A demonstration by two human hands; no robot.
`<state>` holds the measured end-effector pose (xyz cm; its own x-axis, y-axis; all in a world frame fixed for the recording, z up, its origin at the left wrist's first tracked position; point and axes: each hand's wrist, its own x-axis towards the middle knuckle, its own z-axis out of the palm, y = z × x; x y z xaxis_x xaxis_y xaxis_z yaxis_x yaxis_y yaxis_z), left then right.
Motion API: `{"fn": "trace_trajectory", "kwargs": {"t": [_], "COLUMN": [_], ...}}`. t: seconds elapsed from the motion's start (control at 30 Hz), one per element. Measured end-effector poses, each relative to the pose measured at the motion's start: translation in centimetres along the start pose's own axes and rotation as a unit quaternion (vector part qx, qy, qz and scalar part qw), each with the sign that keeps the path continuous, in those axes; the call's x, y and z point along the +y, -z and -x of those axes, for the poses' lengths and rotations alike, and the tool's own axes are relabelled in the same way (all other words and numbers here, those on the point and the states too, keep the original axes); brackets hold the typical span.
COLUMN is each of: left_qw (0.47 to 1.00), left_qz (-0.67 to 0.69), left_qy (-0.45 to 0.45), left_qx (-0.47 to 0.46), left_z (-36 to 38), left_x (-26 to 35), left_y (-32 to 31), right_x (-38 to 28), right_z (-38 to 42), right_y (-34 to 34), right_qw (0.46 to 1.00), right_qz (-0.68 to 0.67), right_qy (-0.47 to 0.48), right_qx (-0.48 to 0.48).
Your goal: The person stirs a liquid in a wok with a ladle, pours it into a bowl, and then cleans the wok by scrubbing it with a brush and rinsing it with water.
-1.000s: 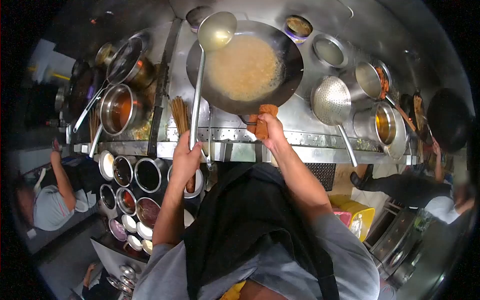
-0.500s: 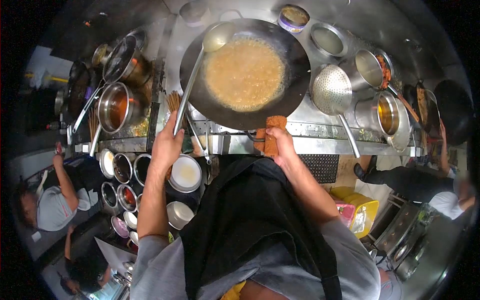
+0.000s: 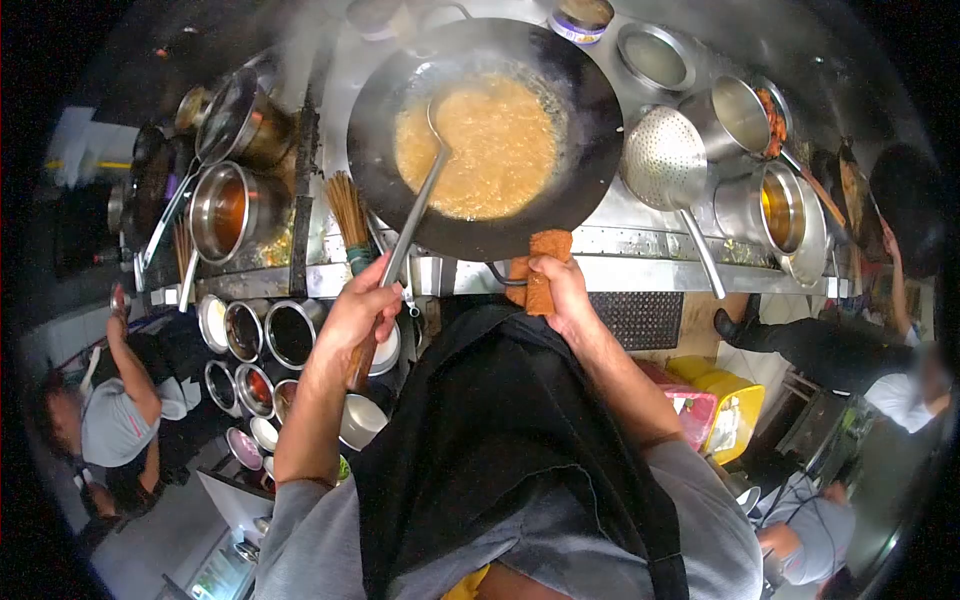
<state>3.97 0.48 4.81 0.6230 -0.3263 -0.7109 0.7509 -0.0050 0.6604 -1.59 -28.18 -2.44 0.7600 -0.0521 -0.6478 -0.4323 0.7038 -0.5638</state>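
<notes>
A long-handled ladle (image 3: 420, 207) slants over the wok, its bowl dipped in a bubbling, light brown liquid (image 3: 505, 150). My left hand (image 3: 360, 312) is closed around the ladle's handle, with the wooden end showing below the fist. The large dark wok (image 3: 590, 165) sits on the steel stove top. At the wok's near edge, my right hand (image 3: 562, 288) grips a folded orange-brown cloth (image 3: 549, 244) at the wok's handle, which the cloth mostly hides. A bamboo wok brush (image 3: 347, 210) stands just beyond my left hand.
A perforated skimmer (image 3: 665, 160) lies right of the wok, near a pot of yellow liquid (image 3: 778, 212). At left stands a pot of reddish-brown liquid (image 3: 228, 218). Several seasoning containers (image 3: 291, 335) sit below it. Yellow bin (image 3: 735, 420) at lower right; other people work on both sides.
The ladle's bowl has gone from the wok's far-left rim down into the liquid. My left hand has shifted down and slightly right. The wok has moved a little away; my right hand keeps its grip.
</notes>
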Motion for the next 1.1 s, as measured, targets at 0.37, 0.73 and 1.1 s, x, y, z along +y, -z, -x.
{"fn": "trace_trajectory", "kwargs": {"t": [0.37, 0.73, 1.1], "left_qw": [0.996, 0.999, 0.999], "left_qz": [0.087, 0.023, -0.003], "left_qy": [0.035, -0.010, -0.035], "left_qx": [0.007, 0.039, 0.028], "left_z": [5.5, 7.2, 8.0], "left_x": [0.3, 0.7, 0.7], "left_y": [-2.7, -3.3, -2.7], "right_x": [0.3, 0.0, 0.4], "right_z": [-0.3, -0.2, -0.5], "right_y": [0.5, 0.3, 0.7], "right_qw": [1.000, 1.000, 1.000], "right_qz": [0.020, 0.012, 0.002], "right_qy": [-0.003, -0.010, -0.011], "right_qx": [-0.003, -0.006, -0.013]}}
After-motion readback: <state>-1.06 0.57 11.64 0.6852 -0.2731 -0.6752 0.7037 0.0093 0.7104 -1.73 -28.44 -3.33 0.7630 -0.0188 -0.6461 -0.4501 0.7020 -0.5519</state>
